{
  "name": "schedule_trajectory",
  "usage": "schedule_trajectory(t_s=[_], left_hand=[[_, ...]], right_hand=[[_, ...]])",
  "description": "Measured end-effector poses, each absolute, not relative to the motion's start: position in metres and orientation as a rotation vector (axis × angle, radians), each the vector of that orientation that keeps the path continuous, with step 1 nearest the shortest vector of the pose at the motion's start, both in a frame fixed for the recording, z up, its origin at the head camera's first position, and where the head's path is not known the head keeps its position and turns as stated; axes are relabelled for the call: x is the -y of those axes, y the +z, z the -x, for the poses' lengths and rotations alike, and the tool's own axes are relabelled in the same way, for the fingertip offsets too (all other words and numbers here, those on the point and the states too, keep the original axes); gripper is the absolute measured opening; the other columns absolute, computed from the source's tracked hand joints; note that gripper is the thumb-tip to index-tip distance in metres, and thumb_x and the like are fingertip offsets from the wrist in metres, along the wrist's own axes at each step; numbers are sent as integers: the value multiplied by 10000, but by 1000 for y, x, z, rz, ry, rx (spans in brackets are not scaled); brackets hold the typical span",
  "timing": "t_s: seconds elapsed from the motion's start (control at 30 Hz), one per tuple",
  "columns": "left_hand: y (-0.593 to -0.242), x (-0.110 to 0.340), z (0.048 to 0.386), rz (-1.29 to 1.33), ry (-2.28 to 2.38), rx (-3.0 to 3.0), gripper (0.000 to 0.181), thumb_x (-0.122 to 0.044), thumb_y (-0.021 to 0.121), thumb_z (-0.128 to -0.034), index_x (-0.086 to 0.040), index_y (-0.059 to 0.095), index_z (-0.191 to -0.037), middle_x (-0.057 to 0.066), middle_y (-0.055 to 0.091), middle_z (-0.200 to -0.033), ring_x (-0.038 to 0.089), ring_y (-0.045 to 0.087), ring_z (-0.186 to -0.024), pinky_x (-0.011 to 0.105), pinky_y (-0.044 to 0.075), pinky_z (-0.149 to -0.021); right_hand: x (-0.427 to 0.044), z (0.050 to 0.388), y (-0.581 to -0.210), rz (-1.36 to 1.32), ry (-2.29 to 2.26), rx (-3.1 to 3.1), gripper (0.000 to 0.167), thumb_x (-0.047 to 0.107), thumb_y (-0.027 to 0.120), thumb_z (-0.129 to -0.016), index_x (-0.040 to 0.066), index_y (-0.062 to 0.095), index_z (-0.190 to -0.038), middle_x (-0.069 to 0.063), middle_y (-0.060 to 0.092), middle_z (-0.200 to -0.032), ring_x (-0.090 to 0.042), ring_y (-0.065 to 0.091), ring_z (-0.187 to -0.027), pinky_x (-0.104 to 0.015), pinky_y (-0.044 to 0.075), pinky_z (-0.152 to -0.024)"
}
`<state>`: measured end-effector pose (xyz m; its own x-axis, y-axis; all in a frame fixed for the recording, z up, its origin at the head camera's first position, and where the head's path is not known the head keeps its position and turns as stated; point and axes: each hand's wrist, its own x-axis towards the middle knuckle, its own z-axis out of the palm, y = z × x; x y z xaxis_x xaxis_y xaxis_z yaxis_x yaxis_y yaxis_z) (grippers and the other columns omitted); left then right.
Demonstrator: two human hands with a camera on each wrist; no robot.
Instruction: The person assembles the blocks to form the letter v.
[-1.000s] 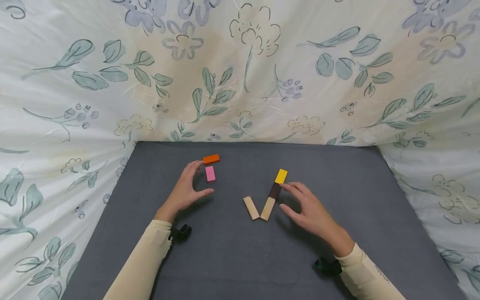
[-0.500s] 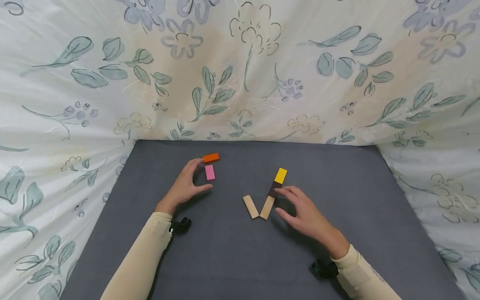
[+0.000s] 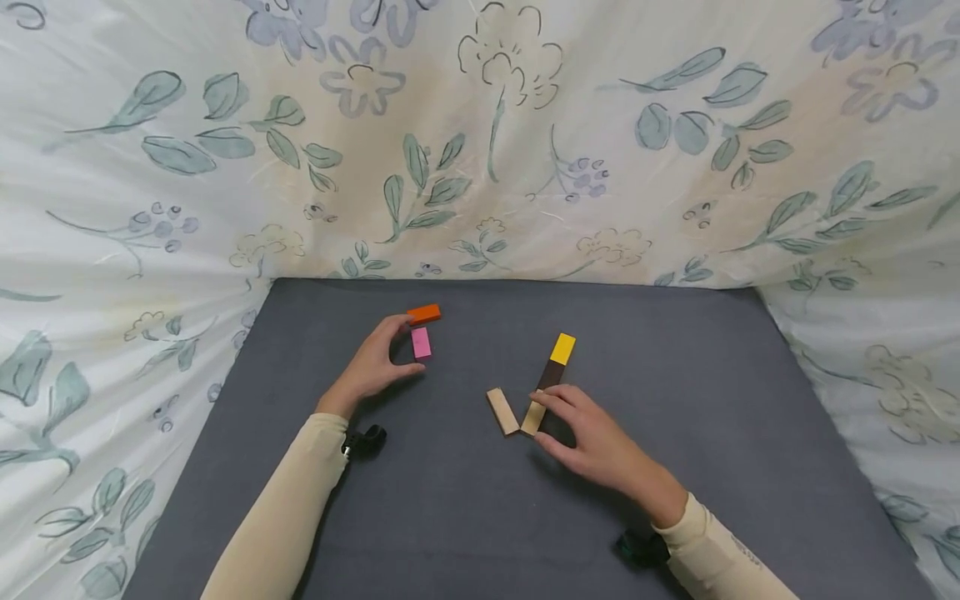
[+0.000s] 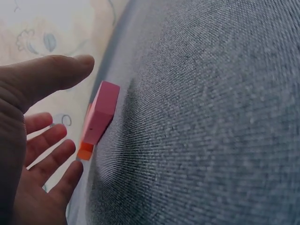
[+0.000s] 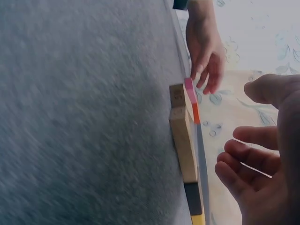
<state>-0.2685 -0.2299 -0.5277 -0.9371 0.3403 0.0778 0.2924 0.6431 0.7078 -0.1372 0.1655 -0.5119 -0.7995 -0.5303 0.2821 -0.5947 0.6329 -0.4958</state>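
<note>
On the grey cloth a pink block stands just right of my left hand, whose thumb and fingers are spread around its near side without gripping. An orange block lies behind it, by the left fingertips. A slanted row runs from a yellow block through a dark brown block to a plain wooden block. Another wooden block meets the row's near end in a V. My right hand hovers by the row's near part, fingers relaxed and holding nothing; its fingertips partly cover the wooden block.
The grey cloth surface extends around the blocks. Floral fabric hangs behind it and along both sides. A black wrist camera sits below the left wrist, and another below the right.
My right hand has moved nearer and to the left, from beside the dark brown block down to the wooden one. The left hand has hardly shifted; the blocks stay in place.
</note>
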Motion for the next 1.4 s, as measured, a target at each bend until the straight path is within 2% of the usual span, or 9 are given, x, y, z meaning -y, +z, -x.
schedule_trajectory(t_s=[0.2,0.43,0.97,1.4], left_hand=[[-526,231,271,-538,1193,-2774,875,-219,923,-899,-68,443,-1616,178,454,-1611,394,492,-1417,590,369,-1210],[-529,227,273,-516,1195,-2755,837,-193,927,-890,-72,486,-1591,172,464,-1602,389,506,-1401,588,383,-1205],[-534,226,278,-580,1187,-2762,762,-130,889,-929,-26,496,-1574,206,461,-1609,410,505,-1395,571,380,-1201],[-538,227,281,-562,1174,-2778,718,-93,865,-941,-22,507,-1559,199,496,-1580,405,510,-1394,572,375,-1207]], right_hand=[[-157,132,-514,-1019,812,2719,536,269,854,-964,102,694,-1448,-17,619,-1357,-178,599,-1193,-424,580,-929],[-150,126,-521,-1122,713,2665,455,252,844,-956,98,733,-1370,-6,618,-1301,-165,571,-1170,-369,587,-865],[-143,122,-529,-1180,718,2715,408,218,800,-981,88,736,-1362,-19,623,-1335,-188,574,-1225,-426,575,-958],[-144,123,-534,-1183,667,2712,395,229,786,-997,93,757,-1367,2,638,-1317,-182,573,-1222,-419,569,-967]])
